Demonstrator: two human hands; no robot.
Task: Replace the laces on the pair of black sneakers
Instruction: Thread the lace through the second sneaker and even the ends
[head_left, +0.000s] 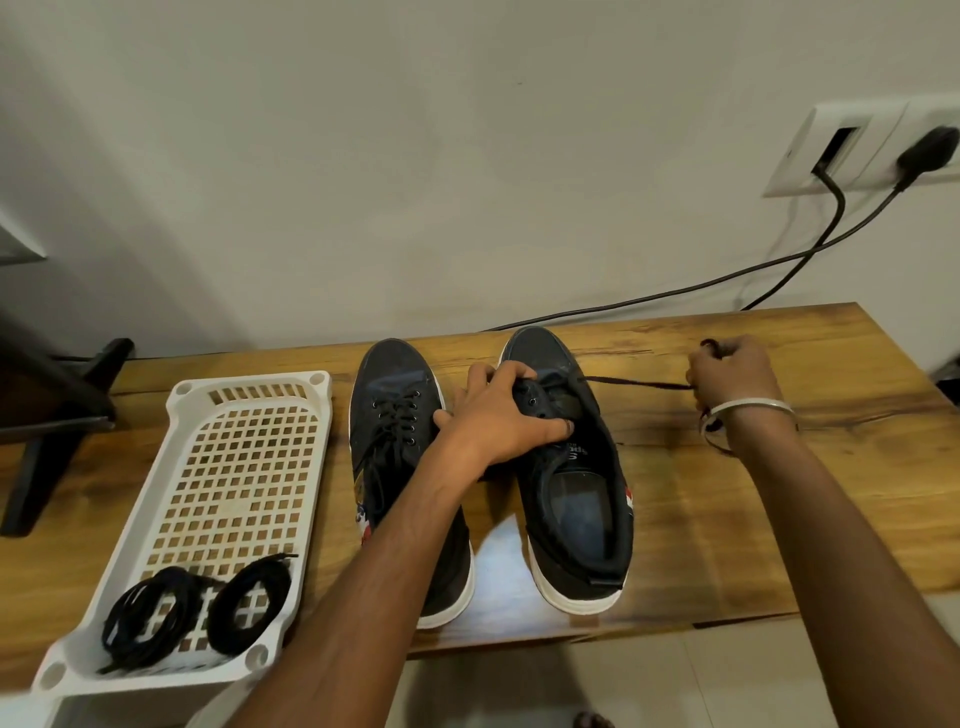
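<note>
1. Two black sneakers with white soles stand side by side on a wooden tabletop (727, 499), toes pointing toward the wall.
2. The right sneaker (569, 467) has most of its eyelets bare; one dark lace (636, 384) runs taut from its upper eyelets out to the right.
3. The left hand (498, 415) grips this sneaker across the tongue and eyelet area, fingers (511, 375) curled over the top and thumb pressed on the near side.
4. The right hand (732, 376) is closed around the far end of the lace, off to the right of the sneaker and just above the tabletop. A thin metal bangle (748, 408) sits on that wrist, and loose lace trails beneath it.
5. The left sneaker (400, 447) stands just beside the other and is laced through all its eyelets; the left forearm crosses over its heel.
6. A white perforated plastic tray (249, 467) lies to the left of the sneakers. Two coiled black laces (197, 605) rest in its near end.
7. Behind, two black cables (779, 265) run from a white wall socket plate (862, 148) down behind the tabletop.
</note>
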